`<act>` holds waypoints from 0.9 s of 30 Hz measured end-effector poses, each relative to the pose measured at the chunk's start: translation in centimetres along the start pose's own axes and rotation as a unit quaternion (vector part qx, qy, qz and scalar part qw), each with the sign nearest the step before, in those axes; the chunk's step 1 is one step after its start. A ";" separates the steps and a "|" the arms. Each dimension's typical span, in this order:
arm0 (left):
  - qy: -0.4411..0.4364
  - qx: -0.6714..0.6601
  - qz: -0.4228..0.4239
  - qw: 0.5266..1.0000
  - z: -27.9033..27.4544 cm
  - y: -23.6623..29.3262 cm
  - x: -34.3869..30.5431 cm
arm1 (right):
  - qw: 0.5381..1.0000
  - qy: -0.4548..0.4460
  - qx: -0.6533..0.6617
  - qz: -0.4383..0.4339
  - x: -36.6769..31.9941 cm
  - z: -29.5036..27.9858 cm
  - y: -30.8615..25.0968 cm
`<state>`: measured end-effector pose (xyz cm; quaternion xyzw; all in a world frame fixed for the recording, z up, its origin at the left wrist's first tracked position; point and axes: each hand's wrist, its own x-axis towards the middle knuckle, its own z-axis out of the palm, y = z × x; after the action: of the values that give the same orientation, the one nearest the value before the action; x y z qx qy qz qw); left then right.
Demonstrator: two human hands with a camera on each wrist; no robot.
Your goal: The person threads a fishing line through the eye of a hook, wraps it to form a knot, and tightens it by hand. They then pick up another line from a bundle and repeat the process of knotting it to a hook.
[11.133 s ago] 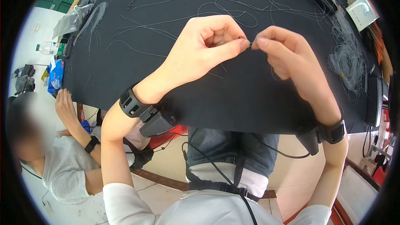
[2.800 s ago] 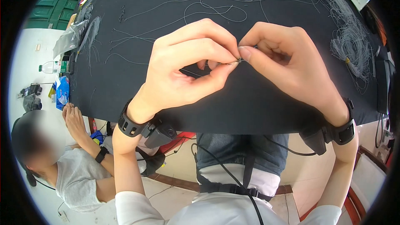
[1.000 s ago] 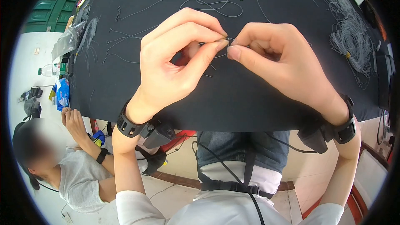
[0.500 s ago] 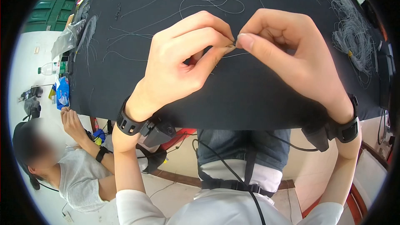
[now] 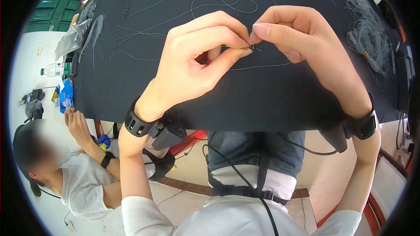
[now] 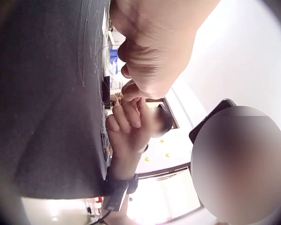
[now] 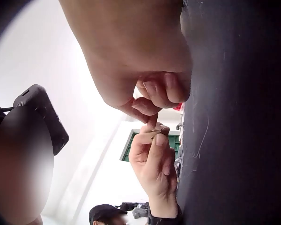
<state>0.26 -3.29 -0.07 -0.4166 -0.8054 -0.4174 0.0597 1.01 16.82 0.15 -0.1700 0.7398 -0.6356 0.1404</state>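
Above the black-covered table, both hands meet fingertip to fingertip over a thin grey cord. My left hand pinches it between thumb and index finger, and a short cord end sticks out just past the fingertips. My right hand, thumb against index finger, pinches close over that spot; its other fingers are curled. Most of the cord between the fingertips is hidden. The right wrist view shows the left hand pinching below the right hand.
Several loose cords lie across the far and left table. A large cord bundle lies at right, a smaller one at left. A plastic bottle and blue packet stand beyond the left edge. Another person sits at left.
Over the last second both hands have moved slightly right. The right hand has risen, with its thumb and index now above the left fingertips. A cord end now shows past the left fingertips.
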 end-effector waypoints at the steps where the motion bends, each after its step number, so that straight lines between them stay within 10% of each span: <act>1: -0.002 -0.004 -0.002 1.000 -0.1 0.0 0.0 | 1.000 0.013 0.004 -0.002 0.1 0.1 0.4; 27: -0.007 -0.057 -0.023 0.998 -0.5 -0.7 -0.1 | 0.991 0.019 -0.129 -0.043 1.0 -0.8 1.4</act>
<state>-0.27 -3.95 -0.25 -0.4040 -0.7900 -0.4607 0.0208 -0.31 17.33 -1.07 -0.2058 0.8104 -0.5434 0.0757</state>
